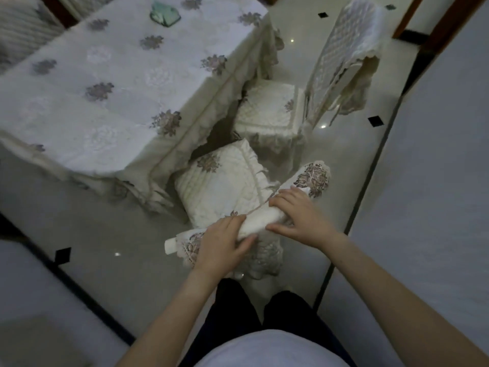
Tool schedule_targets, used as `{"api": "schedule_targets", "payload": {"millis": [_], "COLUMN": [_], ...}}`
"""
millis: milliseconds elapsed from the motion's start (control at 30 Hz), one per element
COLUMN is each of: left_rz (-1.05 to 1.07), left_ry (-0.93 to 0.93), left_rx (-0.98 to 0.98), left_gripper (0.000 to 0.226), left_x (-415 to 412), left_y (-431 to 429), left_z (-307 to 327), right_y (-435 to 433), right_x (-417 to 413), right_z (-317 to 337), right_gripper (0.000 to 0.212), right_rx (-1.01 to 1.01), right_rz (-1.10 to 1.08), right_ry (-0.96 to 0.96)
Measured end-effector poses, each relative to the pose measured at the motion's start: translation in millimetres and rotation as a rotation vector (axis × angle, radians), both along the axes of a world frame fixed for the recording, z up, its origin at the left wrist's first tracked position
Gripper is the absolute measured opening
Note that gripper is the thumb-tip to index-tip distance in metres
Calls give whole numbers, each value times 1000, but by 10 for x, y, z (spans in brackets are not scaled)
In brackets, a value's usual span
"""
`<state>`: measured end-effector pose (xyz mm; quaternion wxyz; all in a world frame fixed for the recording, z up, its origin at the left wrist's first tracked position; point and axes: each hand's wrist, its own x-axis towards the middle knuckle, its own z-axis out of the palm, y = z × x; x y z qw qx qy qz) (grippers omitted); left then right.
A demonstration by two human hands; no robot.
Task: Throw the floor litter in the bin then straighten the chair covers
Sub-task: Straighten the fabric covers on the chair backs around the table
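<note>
A dining table under an embroidered tablecloth (105, 88) fills the left of the room, with a green object (164, 14), too blurred to identify, near its far edge. Beside the table stands the nearer of 2 chairs, its quilted seat cushion (225, 181) lying slightly skewed on the seat. A person stands behind this chair with both hands on its top rail. The left hand (225, 242) curls its fingers over the lace-edged back cover (259, 223), gripping the cloth near its left embroidered end. The right hand (299, 215) wraps over the same cover further along, fingers across the top and thumb on the near side. Beyond, the second chair's seat cover (267, 109) sits square, while the far back cover (344, 56) hangs crooked, its lace bunched off the right of the frame. No litter or bin shows on the tiled floor (119, 234), so the work appears to have reached the second step, straightening the covers. The next move probably calls for both hands to pull the cover evenly down over the rail until its 2 embroidered ends sit level. The skewed cushion and the crooked cover on the far chair would then remain.
</note>
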<state>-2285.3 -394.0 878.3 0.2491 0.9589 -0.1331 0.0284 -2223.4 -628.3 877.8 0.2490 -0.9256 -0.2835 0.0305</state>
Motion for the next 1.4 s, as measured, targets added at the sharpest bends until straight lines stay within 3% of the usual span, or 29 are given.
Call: {"api": "schedule_targets", "payload": {"millis": [300,767,1400], "left_rz": [254,357,592], "left_ry": [-65,-139,-180], "left_rx": [-77,-164,-144], "left_gripper": [47,46,44], "left_x": [-219,-140,257], "left_y": [65,50,-535], "left_z": [-89,-173,-199], "right_y": [-21,40,-253], "right_x": [41,221,1087], "right_z": [-96,-122,-165], "right_gripper": [56,56,54], "right_rx": [-21,94,122], "right_rz": [-7,-13,199], "right_ry": [-138,-112,-140]}}
